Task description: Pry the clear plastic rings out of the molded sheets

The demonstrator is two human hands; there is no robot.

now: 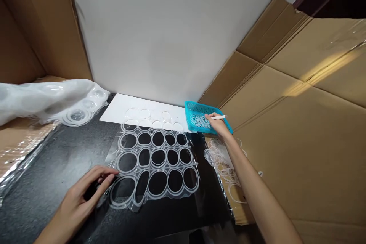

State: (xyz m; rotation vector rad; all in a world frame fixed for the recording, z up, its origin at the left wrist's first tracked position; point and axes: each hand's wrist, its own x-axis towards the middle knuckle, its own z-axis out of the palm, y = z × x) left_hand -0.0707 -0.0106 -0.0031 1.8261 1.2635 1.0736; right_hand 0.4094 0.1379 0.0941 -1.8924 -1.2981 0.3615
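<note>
A clear plastic sheet with rows of moulded rings [158,159] lies on the dark tabletop, its far end over a white paper [114,108]. My left hand [85,190] is at the sheet's near left edge, with thumb and forefinger pinched together on it. Over a blue basket [187,110] is my right hand [217,124], closed around a slim white pen-like stick [219,117]. Thin white rings [200,121] lie tangled inside the basket, right by my fingertips. What the stick's far end touches is hidden by the hand.
Loose clear rings [224,160] are heaped on cardboard below the basket. At left, bagged plastic sheets [57,97] rest on a cardboard box. A white wall [171,38] stands behind, and a tall cardboard panel [309,129] borders the right side.
</note>
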